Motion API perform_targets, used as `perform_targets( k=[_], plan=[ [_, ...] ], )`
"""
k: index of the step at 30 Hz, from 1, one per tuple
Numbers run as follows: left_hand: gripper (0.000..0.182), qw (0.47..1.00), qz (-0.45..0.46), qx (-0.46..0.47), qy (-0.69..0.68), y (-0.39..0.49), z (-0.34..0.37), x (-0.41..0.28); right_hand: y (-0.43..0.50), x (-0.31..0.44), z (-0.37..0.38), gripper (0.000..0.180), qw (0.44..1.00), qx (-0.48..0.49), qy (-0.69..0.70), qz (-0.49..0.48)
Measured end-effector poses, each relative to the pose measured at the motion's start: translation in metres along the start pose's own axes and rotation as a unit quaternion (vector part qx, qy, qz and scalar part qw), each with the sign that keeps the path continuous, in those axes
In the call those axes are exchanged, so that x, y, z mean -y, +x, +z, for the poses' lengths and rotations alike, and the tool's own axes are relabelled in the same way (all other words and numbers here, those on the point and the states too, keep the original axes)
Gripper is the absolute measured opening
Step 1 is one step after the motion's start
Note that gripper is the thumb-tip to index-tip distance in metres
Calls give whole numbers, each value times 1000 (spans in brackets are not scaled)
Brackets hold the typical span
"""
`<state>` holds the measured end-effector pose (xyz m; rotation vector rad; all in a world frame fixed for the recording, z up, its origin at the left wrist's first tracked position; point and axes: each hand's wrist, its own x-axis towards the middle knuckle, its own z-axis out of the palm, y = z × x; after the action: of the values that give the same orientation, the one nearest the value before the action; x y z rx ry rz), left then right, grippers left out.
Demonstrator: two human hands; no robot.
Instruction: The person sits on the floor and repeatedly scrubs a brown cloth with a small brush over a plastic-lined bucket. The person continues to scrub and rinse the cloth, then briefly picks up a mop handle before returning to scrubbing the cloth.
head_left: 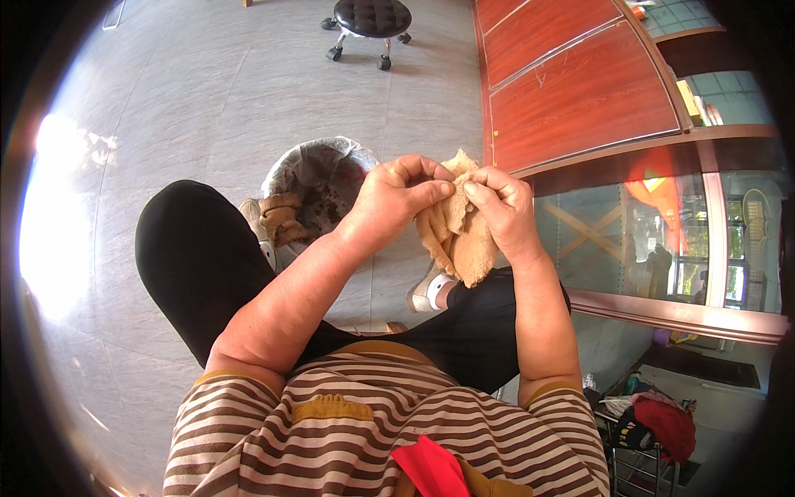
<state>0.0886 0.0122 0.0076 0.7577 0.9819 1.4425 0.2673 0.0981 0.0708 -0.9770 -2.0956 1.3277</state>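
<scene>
A piece of tan fleece fabric (475,248) hangs in folds between my two hands, above the gap between my knees. My left hand (397,189) pinches its upper edge between thumb and forefinger. Close beside it, my right hand (502,202) grips the same edge with thumb and fingers. The lower end of the fabric dangles free, over my right leg and shoe. Beyond my left forearm stands a waste bin (279,171) lined with a clear plastic bag, with dark scraps inside. Brown fabric (282,217) is draped over the bin's near left rim.
A black padded stool (372,17) on casters stands ahead on the grey floor (205,81). Along the right runs a red wooden cabinet (577,87) with a glass-fronted section (590,230). A metal rack (640,463) heaped with clothes (667,425) is at lower right.
</scene>
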Motion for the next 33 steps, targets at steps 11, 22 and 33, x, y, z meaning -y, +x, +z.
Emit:
perform_targets(
  k=[11,22,33],
  plan=[
    [13,996,-15,-67,56,17,-36,14,6,-13,-13,14,998,-52,-16,13],
    [23,661,-5,-63,748,17,-122,77,23,-46,-58,25,946,-230,204,107],
    [53,699,3,-68,711,22,-105,77,25,-103,-83,44,947,-242,139,157]
  ],
)
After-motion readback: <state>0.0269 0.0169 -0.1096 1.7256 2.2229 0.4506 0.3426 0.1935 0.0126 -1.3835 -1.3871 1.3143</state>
